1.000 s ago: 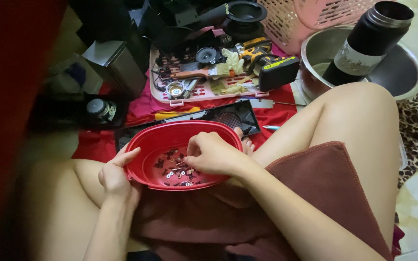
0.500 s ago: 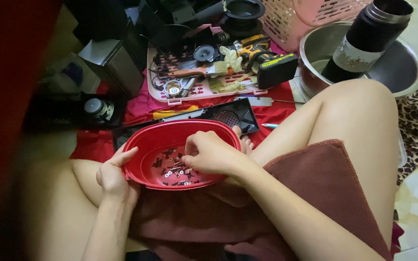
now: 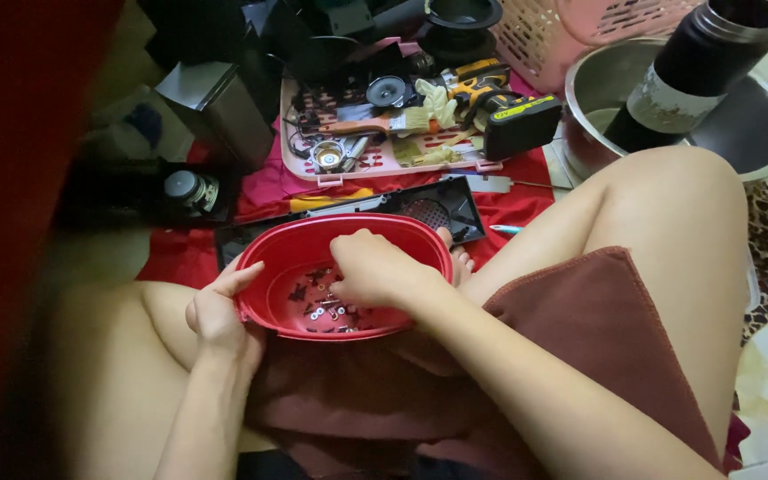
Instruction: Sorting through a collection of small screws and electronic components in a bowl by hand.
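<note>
Red cloth (image 3: 526,191) underlies a cluttered pink tray (image 3: 384,158); left hand (image 3: 220,311) grips the red bowl (image 3: 295,236), right hand (image 3: 375,271) curls over screws (image 3: 317,298).

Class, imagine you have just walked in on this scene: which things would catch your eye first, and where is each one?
The red oval bowl on the person's lap stands out first: the left hand grips its near-left rim while the right hand reaches in among small screws and washers. Behind it, a pink tray of tools lies on the red cloth. At upper right a black flask leans in a steel pot.
</note>
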